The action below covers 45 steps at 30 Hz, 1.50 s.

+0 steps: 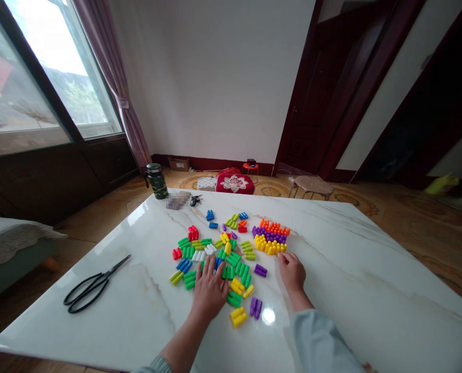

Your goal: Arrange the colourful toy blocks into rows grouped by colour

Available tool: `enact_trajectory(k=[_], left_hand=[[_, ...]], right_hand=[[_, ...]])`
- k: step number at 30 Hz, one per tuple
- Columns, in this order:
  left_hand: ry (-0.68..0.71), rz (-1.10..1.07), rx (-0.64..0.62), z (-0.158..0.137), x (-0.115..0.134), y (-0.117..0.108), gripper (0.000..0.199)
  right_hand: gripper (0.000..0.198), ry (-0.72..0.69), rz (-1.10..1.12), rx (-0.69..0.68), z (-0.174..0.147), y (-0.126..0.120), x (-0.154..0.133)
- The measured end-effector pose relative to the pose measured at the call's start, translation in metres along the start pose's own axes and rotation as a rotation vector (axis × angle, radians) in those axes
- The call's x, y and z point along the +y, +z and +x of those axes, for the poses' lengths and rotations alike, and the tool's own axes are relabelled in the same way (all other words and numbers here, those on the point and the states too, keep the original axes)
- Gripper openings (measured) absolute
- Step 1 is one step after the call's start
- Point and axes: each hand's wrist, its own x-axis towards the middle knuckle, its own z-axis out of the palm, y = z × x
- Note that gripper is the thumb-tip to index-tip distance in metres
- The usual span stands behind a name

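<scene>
My left hand [210, 287] lies over the near middle of a loose pile of coloured plastic bullet-shaped building blocks. Its fingers are spread, touching green blocks [228, 272] and a blue block [218, 263] that they partly cover. My right hand [292, 272] is closed at the near right end of a yellow row of blocks [270, 245]; whatever its fingertips pinch is hidden. Behind the yellow row stand a purple row [269, 234] and an orange row [275, 227], side by side. Purple blocks [256, 307] and yellow blocks [238, 317] lie between my forearms.
Black-handled scissors [94, 285] lie at the left of the white marble-look table [371, 280]. A camouflage flask [157, 182], a blurred-out item [178, 200] and a key bunch [195, 200] are at the far left edge. Stools [312, 185] stand beyond the table.
</scene>
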Motion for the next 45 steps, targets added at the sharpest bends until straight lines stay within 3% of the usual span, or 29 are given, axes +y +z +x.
enact_trajectory(k=[5,9,11,14,16,19,24,30,35,40,45], left_hand=[[0.002,-0.004,0.004,-0.001,0.0,0.0,0.047],[0.004,-0.007,0.009,-0.001,0.0,0.002,0.048],[0.004,-0.008,0.014,-0.001,0.0,0.002,0.048],[0.0,-0.015,0.016,-0.001,0.0,0.003,0.048],[-0.004,-0.021,0.01,-0.001,0.001,0.003,0.047],[-0.017,-0.033,-0.009,-0.002,0.001,0.003,0.048],[-0.022,-0.052,-0.027,-0.002,0.001,0.003,0.055],[-0.03,-0.054,-0.01,-0.001,0.001,0.004,0.053],[-0.014,-0.03,0.031,-0.002,0.001,0.004,0.048],[0.002,-0.003,0.028,-0.002,0.001,0.003,0.049],[0.008,-0.011,0.029,-0.002,-0.001,0.006,0.049]], right_hand=[[0.048,-0.029,0.036,0.097,0.0,-0.002,-0.002],[0.041,-0.164,0.193,0.097,-0.002,-0.001,-0.028],[0.036,-0.243,0.3,0.044,-0.005,0.003,-0.054],[0.027,-0.334,0.354,-0.152,-0.011,0.018,-0.102],[0.024,-0.34,0.269,-0.284,-0.014,0.032,-0.131],[0.036,-0.292,0.027,-0.401,-0.014,0.052,-0.166],[0.058,-0.296,-0.274,-0.493,-0.008,0.073,-0.192],[0.032,-0.333,-0.317,-0.515,-0.008,0.085,-0.188],[0.033,-0.296,-0.02,-0.376,-0.005,0.083,-0.171],[0.026,-0.299,0.336,-0.142,0.001,0.054,-0.142],[0.029,-0.27,0.416,-0.122,-0.007,0.009,-0.094]])
